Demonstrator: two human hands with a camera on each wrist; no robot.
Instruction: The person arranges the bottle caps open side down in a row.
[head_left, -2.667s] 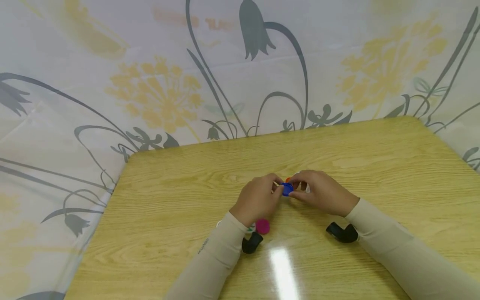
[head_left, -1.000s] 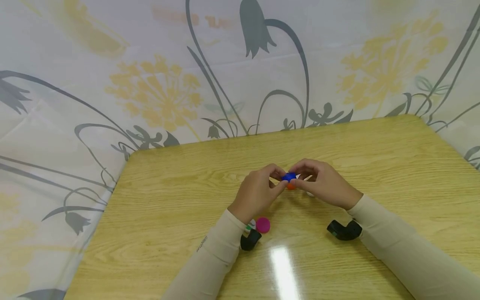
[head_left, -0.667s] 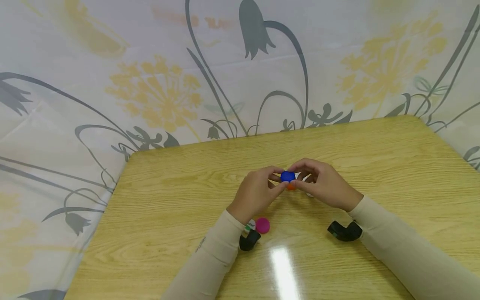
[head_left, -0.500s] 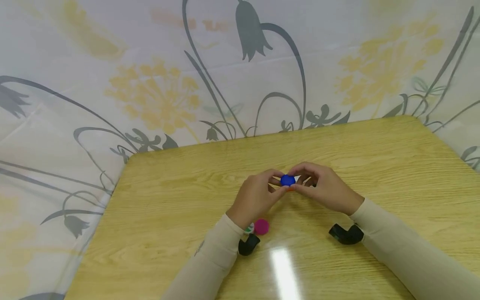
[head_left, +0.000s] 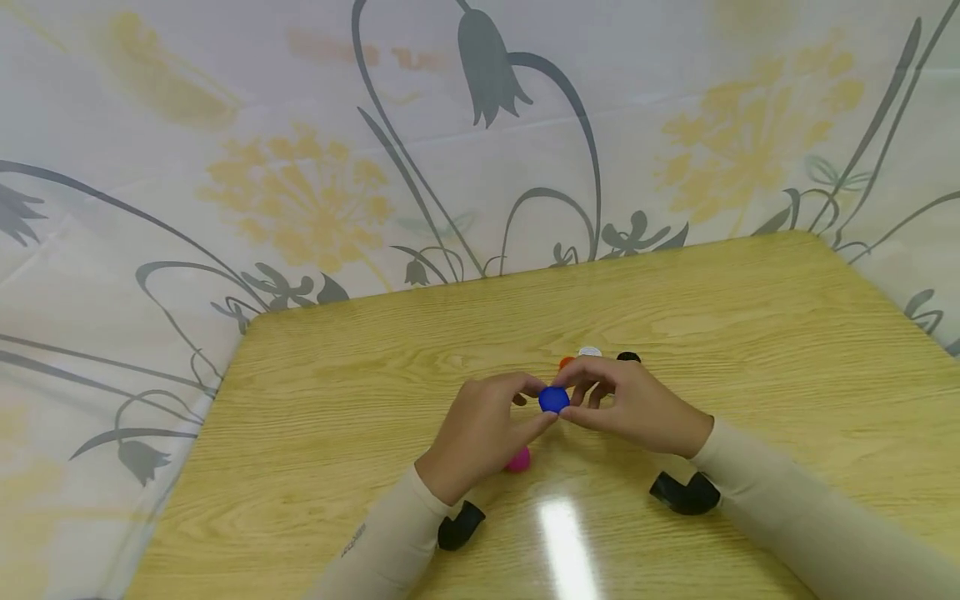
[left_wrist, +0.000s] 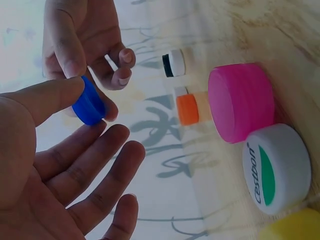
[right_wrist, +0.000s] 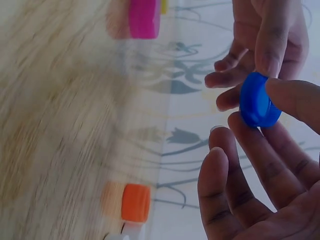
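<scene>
A round blue bottle cap (head_left: 554,400) is held above the table between both hands. My left hand (head_left: 480,429) pinches its left edge between thumb and forefinger, while the other fingers spread loosely below it in the left wrist view. From the other side, my right hand (head_left: 637,404) pinches the same cap with thumb and fingertips. The cap stands on edge in the left wrist view, its side wall (left_wrist: 90,104) showing; the right wrist view shows its round face and rim (right_wrist: 257,102). A pink cap (head_left: 518,460) lies near the left hand, partly hidden by it.
Beyond the right hand lie an orange cap (head_left: 567,362), a white cap (head_left: 590,352) and a black cap (head_left: 628,357). Beside the pink one are a white "Cestbon" cap (left_wrist: 280,170) and a yellow cap (left_wrist: 292,227). Patterned cloth (head_left: 480,167) hangs behind the wooden table (head_left: 337,433).
Both hands have drawn the blue cap nearer the body and slightly left. The cap was turned over between the fingers. White and black caps have come into sight behind the right hand.
</scene>
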